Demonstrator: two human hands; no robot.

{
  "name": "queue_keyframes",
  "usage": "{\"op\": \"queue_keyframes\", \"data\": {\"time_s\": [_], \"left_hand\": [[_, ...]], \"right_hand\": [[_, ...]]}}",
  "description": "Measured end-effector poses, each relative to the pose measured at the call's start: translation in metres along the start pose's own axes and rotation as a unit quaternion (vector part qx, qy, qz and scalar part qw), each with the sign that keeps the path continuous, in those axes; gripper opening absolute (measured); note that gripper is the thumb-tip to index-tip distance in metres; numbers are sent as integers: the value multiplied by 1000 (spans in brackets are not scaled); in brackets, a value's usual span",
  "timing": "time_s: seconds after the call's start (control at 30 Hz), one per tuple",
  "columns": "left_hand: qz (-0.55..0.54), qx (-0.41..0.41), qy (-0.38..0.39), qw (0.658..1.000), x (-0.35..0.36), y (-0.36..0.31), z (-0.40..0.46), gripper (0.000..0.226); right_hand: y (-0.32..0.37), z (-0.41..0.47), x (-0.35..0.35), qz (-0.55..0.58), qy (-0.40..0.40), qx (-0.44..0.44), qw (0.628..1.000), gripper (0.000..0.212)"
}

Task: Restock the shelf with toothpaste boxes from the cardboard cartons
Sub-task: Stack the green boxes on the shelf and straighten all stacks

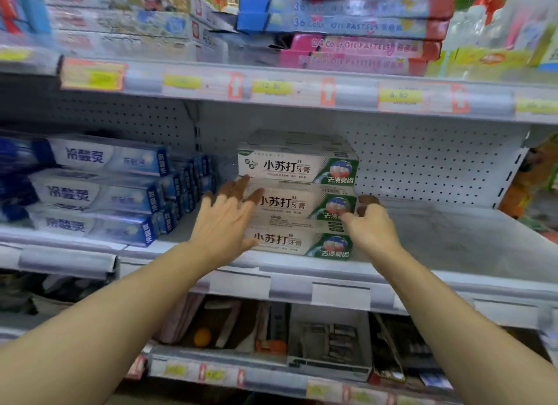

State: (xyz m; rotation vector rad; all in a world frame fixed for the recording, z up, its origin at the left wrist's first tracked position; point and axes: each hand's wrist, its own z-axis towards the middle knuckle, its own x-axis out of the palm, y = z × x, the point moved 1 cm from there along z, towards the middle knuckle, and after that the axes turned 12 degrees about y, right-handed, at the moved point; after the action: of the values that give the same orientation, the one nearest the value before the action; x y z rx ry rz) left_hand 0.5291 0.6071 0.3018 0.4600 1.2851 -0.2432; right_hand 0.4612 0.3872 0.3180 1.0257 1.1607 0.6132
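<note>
Three white-and-green toothpaste boxes [297, 199] are lying stacked one on another on the middle shelf [422, 241], long sides facing outward; further boxes appear to be sitting behind the top one, but their number cannot be told. Both hands are reaching to the stack from either end. The left hand [226, 223] is lying flat against the left end of the stack, fingers straight and spread, fingertips touching the middle box and reaching up to the lower edge of the top box. The right hand [370, 223] is resting at the right end of the middle box, fingers curled around its end; how firmly it is gripping cannot be told.

To the left of the stack, just beside it, three layers of blue-and-white toothpaste boxes [99, 190] are lying in rows running toward the pegboard back panel [422, 160]. On the upper shelf, four oil pastel sets [362, 36] are lying stacked: two blue above two pink. The shelf surface right of the stack is showing bare.
</note>
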Motion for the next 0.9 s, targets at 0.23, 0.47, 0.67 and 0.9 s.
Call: {"op": "queue_keyframes", "data": {"time_s": [0.23, 0.47, 0.67, 0.9], "left_hand": [[-13, 31, 41, 999, -13, 45, -77, 89], [1, 21, 101, 995, -10, 105, -152, 89], [17, -34, 135, 990, -11, 159, -193, 88], [21, -89, 149, 985, -9, 193, -226, 86]], "right_hand": [[35, -86, 60, -145, 28, -29, 989, 51], [59, -148, 124, -296, 79, -23, 952, 82], [82, -163, 166, -354, 132, -61, 924, 85], [99, -159, 211, -378, 175, -111, 902, 88]]}}
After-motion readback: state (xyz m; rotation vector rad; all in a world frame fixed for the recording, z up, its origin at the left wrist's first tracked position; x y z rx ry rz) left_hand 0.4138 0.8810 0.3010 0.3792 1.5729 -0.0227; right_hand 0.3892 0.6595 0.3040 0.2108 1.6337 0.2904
